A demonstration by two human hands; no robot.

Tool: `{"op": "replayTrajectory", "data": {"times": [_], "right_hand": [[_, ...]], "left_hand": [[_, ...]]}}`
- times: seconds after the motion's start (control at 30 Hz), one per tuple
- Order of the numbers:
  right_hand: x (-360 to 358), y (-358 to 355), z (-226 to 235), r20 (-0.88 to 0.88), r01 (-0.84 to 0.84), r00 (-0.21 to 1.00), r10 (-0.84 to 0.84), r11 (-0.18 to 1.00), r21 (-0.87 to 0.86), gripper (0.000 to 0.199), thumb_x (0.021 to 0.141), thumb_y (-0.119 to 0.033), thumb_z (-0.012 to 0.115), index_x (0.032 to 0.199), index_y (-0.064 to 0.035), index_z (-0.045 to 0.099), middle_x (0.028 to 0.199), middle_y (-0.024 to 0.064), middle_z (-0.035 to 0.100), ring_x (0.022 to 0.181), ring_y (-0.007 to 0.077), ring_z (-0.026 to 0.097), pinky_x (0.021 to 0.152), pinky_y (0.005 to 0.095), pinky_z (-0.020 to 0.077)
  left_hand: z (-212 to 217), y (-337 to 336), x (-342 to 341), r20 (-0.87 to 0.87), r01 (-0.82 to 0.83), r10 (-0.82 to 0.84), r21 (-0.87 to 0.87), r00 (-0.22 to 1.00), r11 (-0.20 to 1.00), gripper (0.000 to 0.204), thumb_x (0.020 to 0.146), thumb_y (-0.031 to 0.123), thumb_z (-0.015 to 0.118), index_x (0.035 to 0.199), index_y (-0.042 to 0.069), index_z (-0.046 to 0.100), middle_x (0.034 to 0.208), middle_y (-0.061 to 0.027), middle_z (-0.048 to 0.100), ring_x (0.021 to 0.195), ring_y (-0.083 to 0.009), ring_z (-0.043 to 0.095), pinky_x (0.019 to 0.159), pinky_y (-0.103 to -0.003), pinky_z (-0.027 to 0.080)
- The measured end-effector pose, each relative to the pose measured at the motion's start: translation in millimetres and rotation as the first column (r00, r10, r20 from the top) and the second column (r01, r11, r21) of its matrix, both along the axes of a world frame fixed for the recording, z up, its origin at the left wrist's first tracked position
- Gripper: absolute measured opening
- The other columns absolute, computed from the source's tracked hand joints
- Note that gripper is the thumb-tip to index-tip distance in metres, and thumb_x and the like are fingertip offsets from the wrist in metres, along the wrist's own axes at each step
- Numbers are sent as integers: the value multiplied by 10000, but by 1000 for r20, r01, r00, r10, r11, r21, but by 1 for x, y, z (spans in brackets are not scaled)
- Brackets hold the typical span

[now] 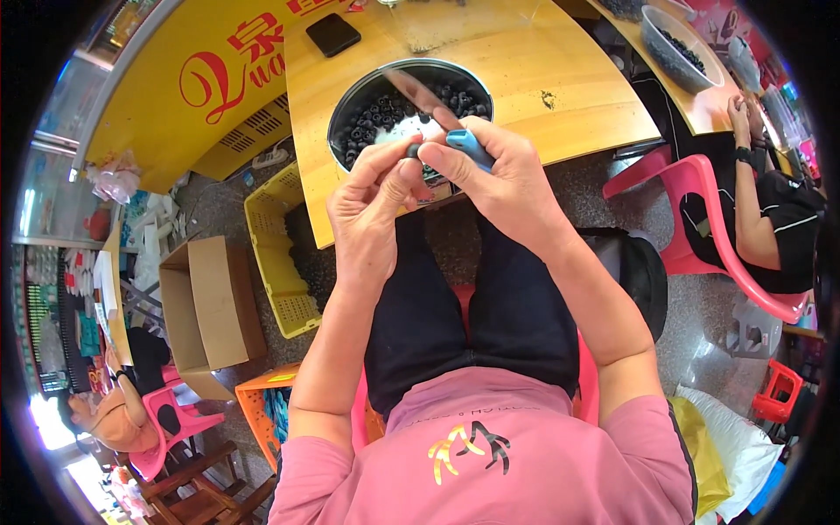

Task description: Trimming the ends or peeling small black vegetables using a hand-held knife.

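Shop interior: crowded shelves (44, 297) are seen along the left edge, and a yellow panel with red lettering (149, 122) is set at the upper left of the frame.
Far-left seat: a pink plastic chair (166, 429) is occupied by a person in an orange-brown top (122, 416), at the lower left.
Floor containers: an open brown cardboard box (229, 302) is placed left of centre, beside a yellow slatted plastic crate (262, 232).
Table: a yellow-brown wooden top (569, 131) is spread across the upper middle.
Bowl: small black ring-like pieces (363, 131) and something white (404, 129) are held in a round metal-rimmed bowl (420, 62).
Left hand: a small dark rounded piece (414, 150) is pinched between thumb and fingertips of the left hand (367, 197), above the bowl's near edge.
Knife: a blade, blurred, is pointed up and left from a light-blue handle (470, 147).
Right hand: the knife handle is gripped in the curled right hand (512, 175), its thumb tip brought right beside the piece.
Right side: a translucent basin (678, 77) of dark pieces is stood at the upper right, near another seated person in black (783, 219).
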State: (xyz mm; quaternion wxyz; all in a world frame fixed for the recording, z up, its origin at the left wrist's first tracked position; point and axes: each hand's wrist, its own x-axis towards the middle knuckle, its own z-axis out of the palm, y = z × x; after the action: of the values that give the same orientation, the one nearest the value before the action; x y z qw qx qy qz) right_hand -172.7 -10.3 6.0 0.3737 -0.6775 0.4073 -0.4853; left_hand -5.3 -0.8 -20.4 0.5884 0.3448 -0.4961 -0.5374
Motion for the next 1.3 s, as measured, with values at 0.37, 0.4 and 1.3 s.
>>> {"op": "replayTrajectory", "data": {"times": [0.37, 0.4, 1.3], "right_hand": [[2, 4, 6, 568, -318, 821, 57, 873, 371, 184, 894, -255, 695, 974, -91, 672, 711, -81, 553, 597, -17, 418, 519, 162, 295], [3, 4, 5, 568, -318, 821, 57, 872, 372, 184, 894, -255, 695, 974, -91, 672, 711, -81, 553, 597, -17, 418, 519, 162, 295], [-11, -7, -22, -287, 39, 931, -224, 845, -533, 207, 850, -37, 647, 1057, -42, 639, 800, 120, 588, 659, 291, 589, 569, 339, 470]], "left_hand": [[7, 5, -3, 126, -27, 52, -197, 991, 980, 198, 899, -28, 620, 1094, -17, 653, 1035, -61, 595, 814, -104, 621, 705, -215, 528], [6, 4, -4, 167, -51, 94, -242, 981, 969, 199, 898, -34, 618, 1094, -20, 650, 1039, -63, 592, 824, -102, 621, 707, -217, 532], [13, 9, 0, -4, 88, -89, -156, 996, 984, 163, 935, 100, 621, 1058, -4, 594, 885, -43, 610, 726, -97, 588, 666, -218, 477]]}}
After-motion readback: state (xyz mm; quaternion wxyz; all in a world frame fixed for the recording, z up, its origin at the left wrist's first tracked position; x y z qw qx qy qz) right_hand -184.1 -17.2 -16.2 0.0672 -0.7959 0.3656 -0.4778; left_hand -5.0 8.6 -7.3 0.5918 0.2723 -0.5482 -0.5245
